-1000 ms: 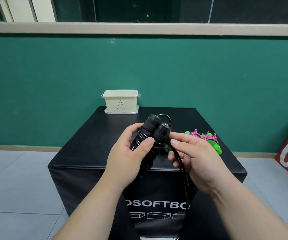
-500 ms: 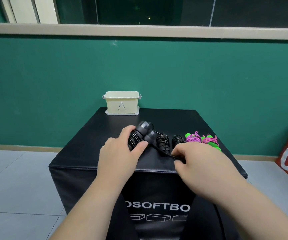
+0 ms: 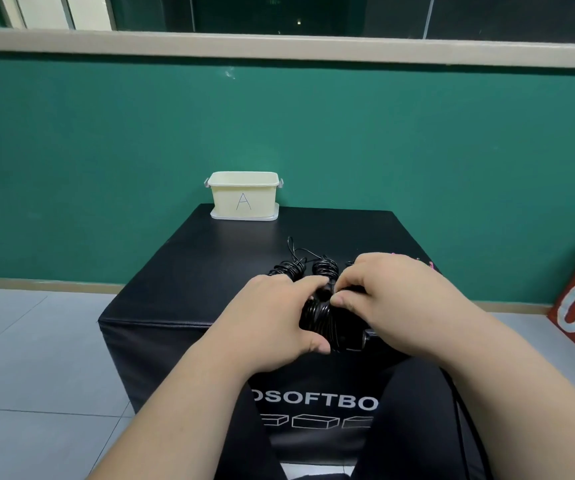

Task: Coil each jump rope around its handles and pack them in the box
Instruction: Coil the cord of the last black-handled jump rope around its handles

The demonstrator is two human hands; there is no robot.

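Black jump rope, cord wound round its paired handles (image 3: 320, 318), is now down at frame centre on the front edge of the black padded cube (image 3: 175, 271); a second ago I saw it raised. Left hand (image 3: 275, 320) grips the bundle and right hand (image 3: 393, 306) pinches its top. I'd guess it's tucking the cord end. Not packed yet. Cream plastic box (image 3: 244, 199), upper centre, reads "A". Cube front reads "OSOFTBO", cut off.
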